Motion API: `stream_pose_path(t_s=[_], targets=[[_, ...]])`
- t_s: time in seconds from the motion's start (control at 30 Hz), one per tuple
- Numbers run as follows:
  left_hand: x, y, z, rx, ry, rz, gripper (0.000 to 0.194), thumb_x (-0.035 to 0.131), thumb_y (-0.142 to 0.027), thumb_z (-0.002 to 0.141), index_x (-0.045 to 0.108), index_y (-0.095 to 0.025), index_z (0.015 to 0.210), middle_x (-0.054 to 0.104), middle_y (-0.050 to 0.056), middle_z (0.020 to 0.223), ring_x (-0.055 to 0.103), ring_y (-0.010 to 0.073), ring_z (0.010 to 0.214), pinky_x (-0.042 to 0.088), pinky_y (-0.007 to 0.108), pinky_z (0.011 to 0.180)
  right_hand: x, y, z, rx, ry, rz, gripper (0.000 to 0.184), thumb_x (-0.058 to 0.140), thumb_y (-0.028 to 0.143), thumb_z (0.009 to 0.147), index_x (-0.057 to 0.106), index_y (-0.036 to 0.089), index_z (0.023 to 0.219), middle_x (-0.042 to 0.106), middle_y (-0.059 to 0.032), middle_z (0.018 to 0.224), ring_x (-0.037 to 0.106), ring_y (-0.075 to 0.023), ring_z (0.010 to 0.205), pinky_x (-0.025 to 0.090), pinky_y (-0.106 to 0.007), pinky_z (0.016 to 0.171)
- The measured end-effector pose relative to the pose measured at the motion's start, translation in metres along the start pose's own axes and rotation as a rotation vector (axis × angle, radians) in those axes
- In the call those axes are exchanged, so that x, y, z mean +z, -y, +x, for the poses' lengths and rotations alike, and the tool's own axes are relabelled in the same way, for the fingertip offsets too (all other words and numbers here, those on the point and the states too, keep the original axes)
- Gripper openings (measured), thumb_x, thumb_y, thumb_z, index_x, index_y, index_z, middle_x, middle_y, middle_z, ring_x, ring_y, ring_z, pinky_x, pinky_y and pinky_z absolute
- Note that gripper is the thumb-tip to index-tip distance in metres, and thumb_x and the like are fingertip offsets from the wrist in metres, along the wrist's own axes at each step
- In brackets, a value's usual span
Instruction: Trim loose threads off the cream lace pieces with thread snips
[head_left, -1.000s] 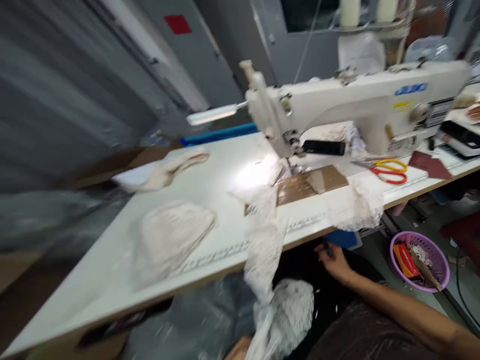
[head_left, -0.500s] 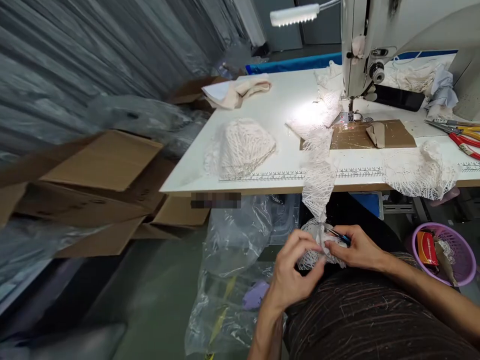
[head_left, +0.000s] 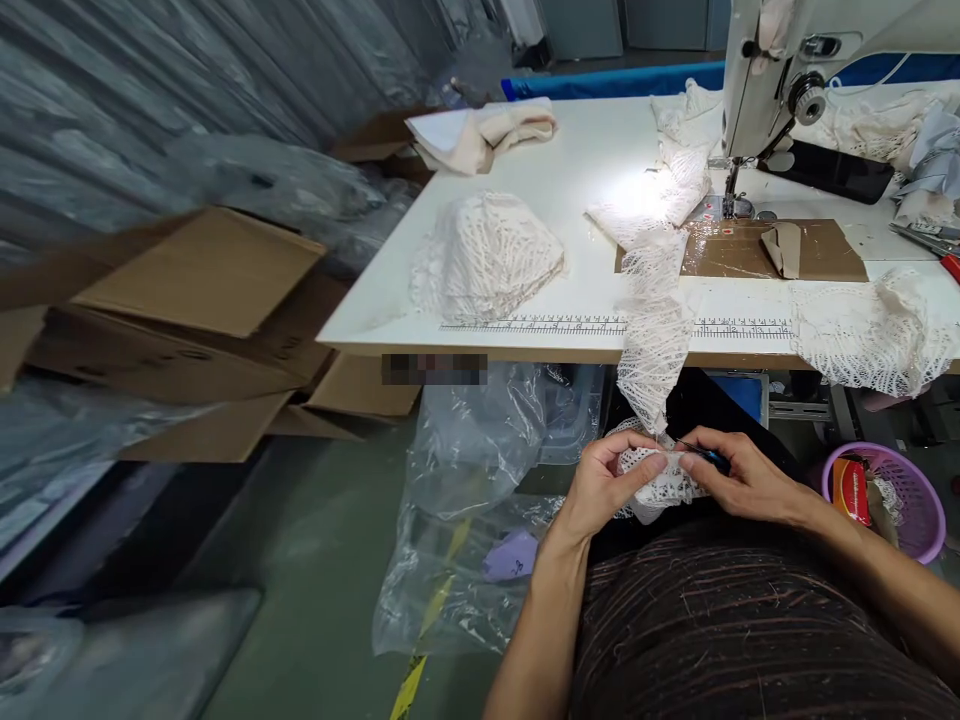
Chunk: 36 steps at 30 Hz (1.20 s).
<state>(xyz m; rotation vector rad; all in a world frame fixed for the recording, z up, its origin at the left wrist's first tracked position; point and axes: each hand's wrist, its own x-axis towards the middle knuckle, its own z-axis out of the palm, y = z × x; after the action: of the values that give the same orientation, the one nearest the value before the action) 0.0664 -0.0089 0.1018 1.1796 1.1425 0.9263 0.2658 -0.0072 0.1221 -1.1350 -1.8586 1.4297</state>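
A white lace strip (head_left: pixel 654 345) hangs over the table's front edge down to my hands. Its gathered lower part (head_left: pixel 660 488) lies over my lap. My left hand (head_left: pixel 609 478) is closed on this lace, thumb and fingers pinching its edge. Close beside it, my right hand (head_left: pixel 739 478) pinches the same lace and also keeps small thread snips (head_left: pixel 709 456) with a dark blue handle in its grip. The snips' blade points toward the lace between the hands; its tip is hard to make out.
A sewing machine (head_left: pixel 757 120) stands on the white table (head_left: pixel 577 280). A lace pile (head_left: pixel 499 255), another lace piece (head_left: pixel 874 330) and brown card (head_left: pixel 817 250) lie there. Open cardboard boxes (head_left: pixel 202 270) are at left, a purple basket (head_left: pixel 926 515) at right, clear plastic bags (head_left: pixel 472 450) below.
My left hand has closed from spread fingers to a pinch on the lace. My right hand has moved in beside it, still with the snips. The view has shifted slightly.
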Motion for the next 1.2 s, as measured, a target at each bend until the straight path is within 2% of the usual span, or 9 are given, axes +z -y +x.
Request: stream_pose_path(t_s=[0.17, 0.37, 0.53, 0.73, 0.83, 0.93, 1.0, 1.13, 1.2], targets=[[-0.006, -0.011, -0.008, 0.007, -0.035, 0.068, 0.036, 0.077, -0.050, 0.074, 0.080, -0.016, 0.085, 0.080, 0.009, 0.087, 0.072, 0.0227, 0.080, 0.056, 0.030, 0.074, -0.005, 0.008, 0.013, -0.103, 0.001, -0.160, 0.049, 0.025, 0.050, 0.103, 0.048, 0.021, 0.072, 0.045, 0.0018, 0.064, 0.039, -0.0126, 0.057, 0.034, -0.027, 0.056], [-0.007, -0.014, -0.009, 0.051, -0.032, 0.104, 0.029, 0.075, -0.044, 0.078, 0.081, -0.017, 0.085, 0.080, 0.009, 0.088, 0.072, 0.0233, 0.083, 0.055, 0.030, 0.078, 0.000, 0.013, 0.028, -0.156, 0.059, -0.216, 0.044, 0.027, 0.048, 0.102, 0.042, 0.021, 0.072, 0.043, 0.0029, 0.063, 0.036, -0.0114, 0.055, 0.029, -0.027, 0.056], [-0.008, -0.017, -0.008, 0.034, -0.019, 0.067, 0.031, 0.073, -0.045, 0.079, 0.081, -0.016, 0.084, 0.078, 0.008, 0.084, 0.069, 0.0213, 0.078, 0.052, 0.028, 0.071, 0.001, 0.008, 0.030, -0.117, 0.041, -0.218, 0.044, 0.028, 0.048, 0.101, 0.043, 0.021, 0.070, 0.041, 0.0037, 0.061, 0.035, -0.0107, 0.054, 0.027, -0.026, 0.055], [-0.008, -0.020, -0.005, -0.012, -0.021, 0.043, 0.031, 0.075, -0.045, 0.075, 0.076, -0.014, 0.075, 0.070, 0.003, 0.071, 0.058, 0.0139, 0.063, 0.045, 0.023, 0.059, 0.003, 0.013, 0.030, -0.169, 0.043, -0.215, 0.040, 0.029, 0.042, 0.101, 0.041, 0.021, 0.069, 0.041, 0.0040, 0.061, 0.035, -0.0104, 0.054, 0.028, -0.025, 0.055], [-0.008, -0.019, -0.005, -0.026, -0.009, 0.064, 0.032, 0.075, -0.045, 0.075, 0.074, -0.014, 0.072, 0.067, 0.002, 0.068, 0.056, 0.0134, 0.061, 0.044, 0.023, 0.058, 0.007, 0.010, 0.032, -0.164, 0.008, -0.249, 0.039, 0.033, 0.041, 0.100, 0.042, 0.021, 0.068, 0.041, 0.0043, 0.058, 0.034, -0.0103, 0.052, 0.026, -0.025, 0.054], [-0.009, -0.022, -0.004, -0.033, 0.014, 0.084, 0.032, 0.074, -0.046, 0.074, 0.074, -0.014, 0.075, 0.070, 0.005, 0.074, 0.060, 0.0156, 0.065, 0.046, 0.025, 0.061, 0.008, 0.004, 0.028, -0.135, -0.072, -0.222, 0.038, 0.036, 0.041, 0.099, 0.046, 0.020, 0.068, 0.044, 0.0036, 0.059, 0.037, -0.0106, 0.052, 0.028, -0.025, 0.053], [-0.008, -0.026, 0.000, -0.006, -0.072, 0.104, 0.032, 0.074, -0.046, 0.073, 0.071, -0.015, 0.081, 0.068, 0.002, 0.070, 0.058, 0.0141, 0.061, 0.045, 0.024, 0.059, 0.007, -0.002, 0.024, -0.146, -0.170, -0.139, 0.035, 0.038, 0.043, 0.098, 0.052, 0.020, 0.075, 0.051, 0.0022, 0.064, 0.042, -0.0115, 0.056, 0.033, -0.024, 0.054], [0.003, -0.045, 0.021, 0.197, -0.515, 0.263, 0.044, 0.080, -0.048, 0.064, 0.061, -0.018, 0.090, 0.045, -0.011, 0.049, 0.041, 0.0089, 0.045, 0.034, 0.022, 0.051, 0.003, -0.018, 0.027, -0.112, -0.560, 0.012, 0.030, 0.048, 0.047, 0.092, 0.057, 0.020, 0.082, 0.056, 0.0005, 0.069, 0.049, -0.0139, 0.060, 0.043, -0.026, 0.059], [0.014, -0.055, 0.033, 0.302, -0.626, 0.424, 0.047, 0.083, -0.048, 0.060, 0.059, -0.020, 0.087, 0.038, -0.014, 0.046, 0.036, 0.0081, 0.042, 0.030, 0.022, 0.050, 0.001, -0.026, 0.037, -0.068, -0.741, 0.040, 0.030, 0.052, 0.049, 0.089, 0.060, 0.020, 0.084, 0.062, -0.0027, 0.073, 0.056, -0.0175, 0.068, 0.047, -0.029, 0.066]])
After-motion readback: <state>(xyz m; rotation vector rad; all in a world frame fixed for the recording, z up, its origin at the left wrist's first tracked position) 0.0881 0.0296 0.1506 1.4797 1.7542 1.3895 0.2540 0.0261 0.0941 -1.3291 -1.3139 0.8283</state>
